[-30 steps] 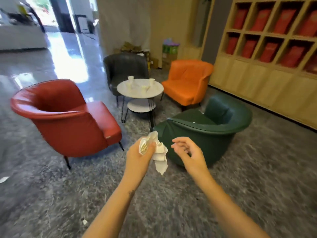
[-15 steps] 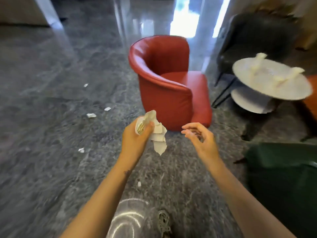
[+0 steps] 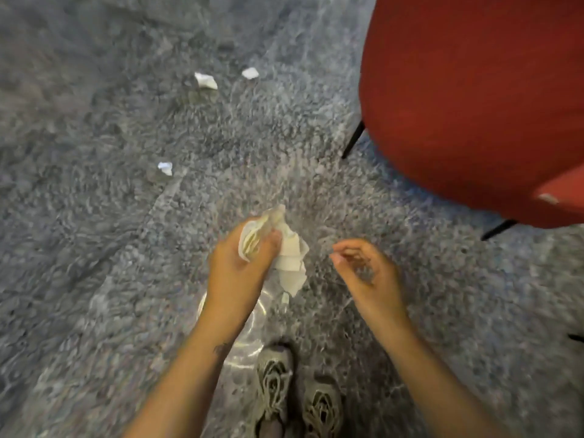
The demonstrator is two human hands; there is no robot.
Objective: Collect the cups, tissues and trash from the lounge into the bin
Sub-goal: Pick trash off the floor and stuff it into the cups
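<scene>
The person now looks down at the floor [image 3: 94, 216], where paper scraps [image 3: 205, 80] wait to be picked up, with the left hand [image 3: 235, 263] fingers still clamped on the tissues [image 3: 290, 260] and the right hand [image 3: 369, 273] fingers loose and empty.

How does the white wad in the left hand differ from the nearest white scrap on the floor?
The wad is gripped in the left hand; the nearest scrap lies loose on the grey floor. The wad looks bigger, with a tail hanging down; the scrap is a small compact bit. The wad is close to the person; the scrap lies ahead to the left. Both are white and crumpled.
</scene>
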